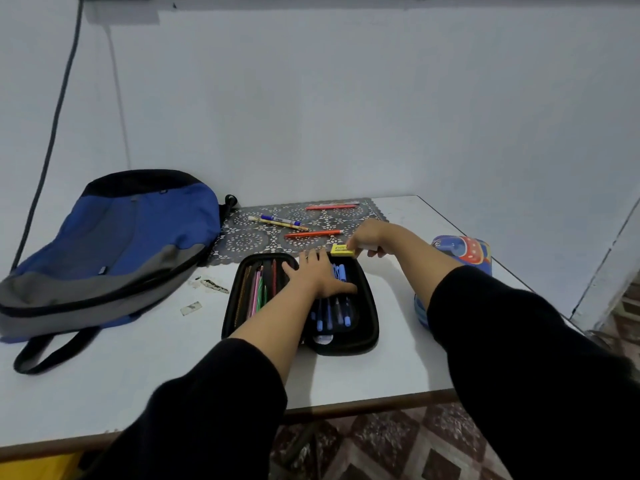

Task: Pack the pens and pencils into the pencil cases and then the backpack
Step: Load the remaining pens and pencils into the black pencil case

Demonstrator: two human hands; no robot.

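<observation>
Two hands: left hand (317, 275) flat on open pencil case (367, 306), right hand (369, 237) fingers (352, 244) pinch probably an eraser (341, 250). Eraser hangs over case's far edge.

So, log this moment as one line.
left hand: flat on open pencil case | right hand: pinches yellow eraser | pens: loose on mat

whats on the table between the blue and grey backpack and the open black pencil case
Head view: a speckled scrap and a pale rectangular scrap, on otherwise bare white table.
</observation>
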